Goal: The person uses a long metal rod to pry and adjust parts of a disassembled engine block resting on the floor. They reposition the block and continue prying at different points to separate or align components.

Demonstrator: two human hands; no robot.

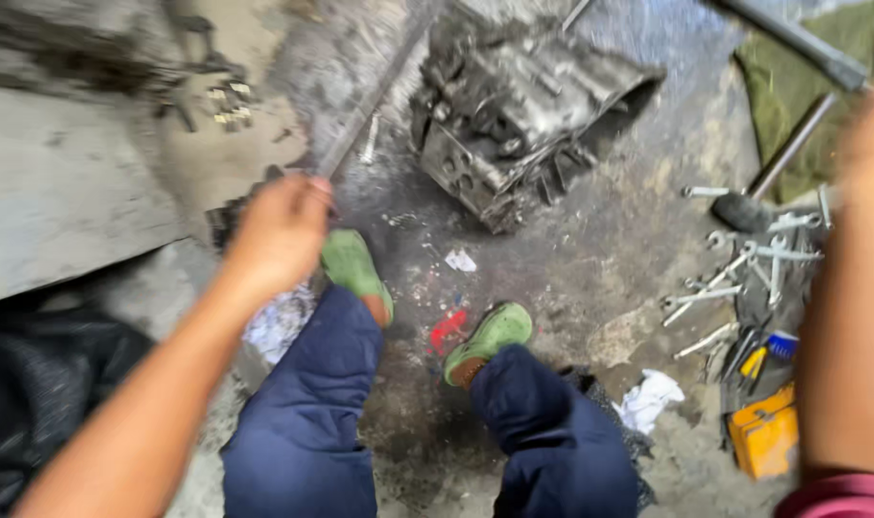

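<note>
Dark blue trouser knees [312,422] nearest lens, green rubber clogs [490,336] below on grimy concrete floor [571,269]. Left hand [282,235] curled tight round lower end of long grey metal bar [375,96], bar slanting up and away beside greasy grey metal gearbox casing [514,115]. Right hand at top right edge, blurred; possibly gripping dark handle [792,38], closure unclear. Scattered steel spanners [744,269] and yellow box [765,432] at right.
</note>
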